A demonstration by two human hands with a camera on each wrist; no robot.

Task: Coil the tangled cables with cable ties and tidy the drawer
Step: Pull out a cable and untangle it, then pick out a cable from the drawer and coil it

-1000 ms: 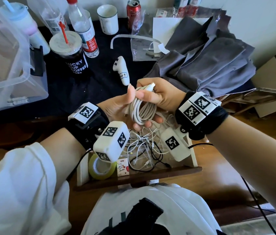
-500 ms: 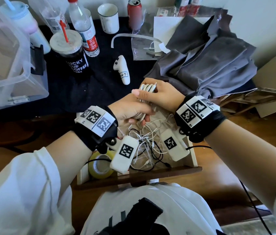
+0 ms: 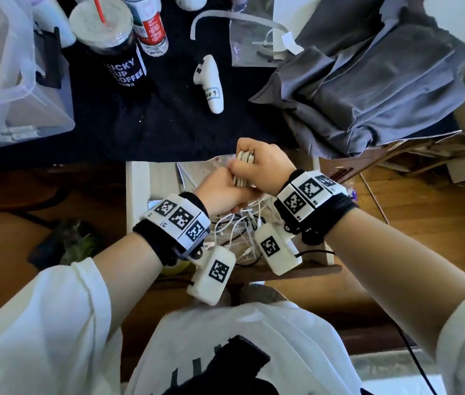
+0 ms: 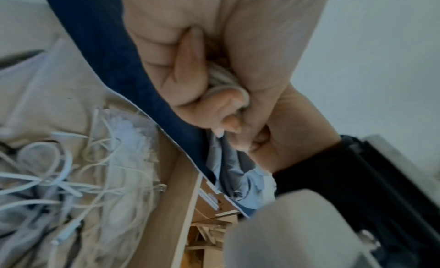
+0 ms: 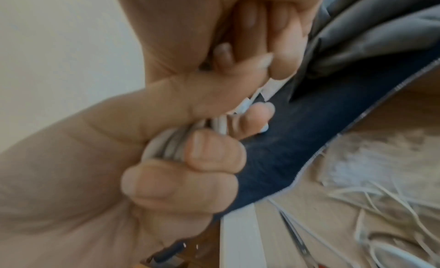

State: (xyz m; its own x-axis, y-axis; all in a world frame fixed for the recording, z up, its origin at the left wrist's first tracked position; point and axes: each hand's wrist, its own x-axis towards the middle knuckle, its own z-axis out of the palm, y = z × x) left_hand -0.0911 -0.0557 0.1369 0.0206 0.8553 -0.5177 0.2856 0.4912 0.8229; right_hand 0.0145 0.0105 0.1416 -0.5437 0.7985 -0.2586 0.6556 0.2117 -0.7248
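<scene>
Cable coil (image 3: 243, 169), white and folded into a long bundle, stands roughly upright over the far end of the open drawer (image 3: 137, 189), with the right hand (image 3: 265, 166) fisted round its upper part and the left hand (image 3: 220, 191) gripping it just below, the two hands touching. Cable ties (image 3: 265, 45) lie on the surface well beyond to the far right, nearer the right hand. Most of the coil is hidden inside the fists, and the loose tangled cables (image 3: 240, 226) below are partly covered by both wrists.
</scene>
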